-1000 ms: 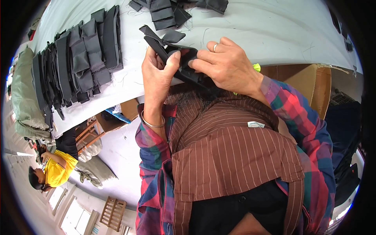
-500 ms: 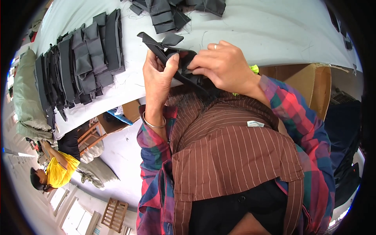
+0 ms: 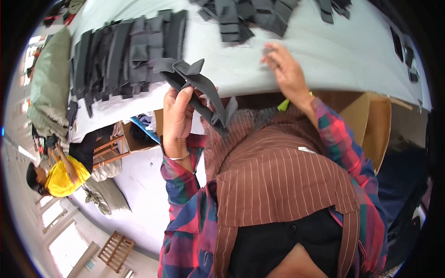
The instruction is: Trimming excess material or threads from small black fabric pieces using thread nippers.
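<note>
My left hand (image 3: 178, 113) is closed round a dark grey fabric strip (image 3: 211, 95), thumb on top. The strip is bent into a loop, with small flaps standing out at its upper end and lower end. It hangs in front of the table's near edge, over my striped apron. My right hand (image 3: 289, 74) is apart from the strip, over the white-covered table (image 3: 333, 65). Its fingertips are blurred, so I cannot make out whether anything is between them. Nearest beyond it lies a loose pile of dark grey fabric pieces (image 3: 229, 21).
A row of dark fabric strips (image 3: 120, 55) lies at the table's left. More dark pieces (image 3: 327, 11) lie far right. Cardboard boxes (image 3: 371, 125) stand under the table edge. A large sack (image 3: 48, 88) and a person in a yellow top (image 3: 67, 178) are at the far left.
My right hand has left the fabric strip and moved right and away over the table. The strip, still in my left hand, has turned and opened out. The view has shifted slightly.
</note>
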Available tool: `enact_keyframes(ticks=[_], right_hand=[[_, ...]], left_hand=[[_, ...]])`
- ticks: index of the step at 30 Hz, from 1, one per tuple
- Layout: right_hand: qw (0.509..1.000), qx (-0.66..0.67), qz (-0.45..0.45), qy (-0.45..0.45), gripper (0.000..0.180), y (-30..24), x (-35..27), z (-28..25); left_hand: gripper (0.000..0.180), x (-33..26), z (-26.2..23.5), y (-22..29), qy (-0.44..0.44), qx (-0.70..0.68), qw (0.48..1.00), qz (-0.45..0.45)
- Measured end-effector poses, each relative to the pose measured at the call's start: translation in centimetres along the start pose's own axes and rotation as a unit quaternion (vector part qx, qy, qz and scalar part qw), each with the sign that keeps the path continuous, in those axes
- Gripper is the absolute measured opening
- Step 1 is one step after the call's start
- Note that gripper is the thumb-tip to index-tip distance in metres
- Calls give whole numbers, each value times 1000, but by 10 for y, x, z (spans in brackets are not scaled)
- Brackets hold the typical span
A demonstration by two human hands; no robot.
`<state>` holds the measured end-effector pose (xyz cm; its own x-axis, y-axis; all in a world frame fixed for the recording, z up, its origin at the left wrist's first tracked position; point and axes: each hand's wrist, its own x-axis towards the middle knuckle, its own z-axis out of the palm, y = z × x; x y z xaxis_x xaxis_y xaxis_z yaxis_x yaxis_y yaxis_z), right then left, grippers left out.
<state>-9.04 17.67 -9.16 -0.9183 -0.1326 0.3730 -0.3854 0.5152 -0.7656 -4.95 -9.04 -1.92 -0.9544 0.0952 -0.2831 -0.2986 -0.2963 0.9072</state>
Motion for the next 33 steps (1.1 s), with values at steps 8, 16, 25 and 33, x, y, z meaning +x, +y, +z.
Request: enact_keyframes(ticks=[8,16,25,33], right_hand=[[879,214,-15,-427,12,-72,-50,42],[895,317,200,-241,20,-67,-38,-11],[879,310,297,-208,26,-74,-56,-26],[931,242,224,-158,21,-69,6,-25]], left_hand=[[70,-9,-24,69,160,192,956,157],[62,92,-105,159,298,549,632,459],[51,136,-133,114,271,710,593,267],[17,-54,57,158,-229,-27,886,403]])
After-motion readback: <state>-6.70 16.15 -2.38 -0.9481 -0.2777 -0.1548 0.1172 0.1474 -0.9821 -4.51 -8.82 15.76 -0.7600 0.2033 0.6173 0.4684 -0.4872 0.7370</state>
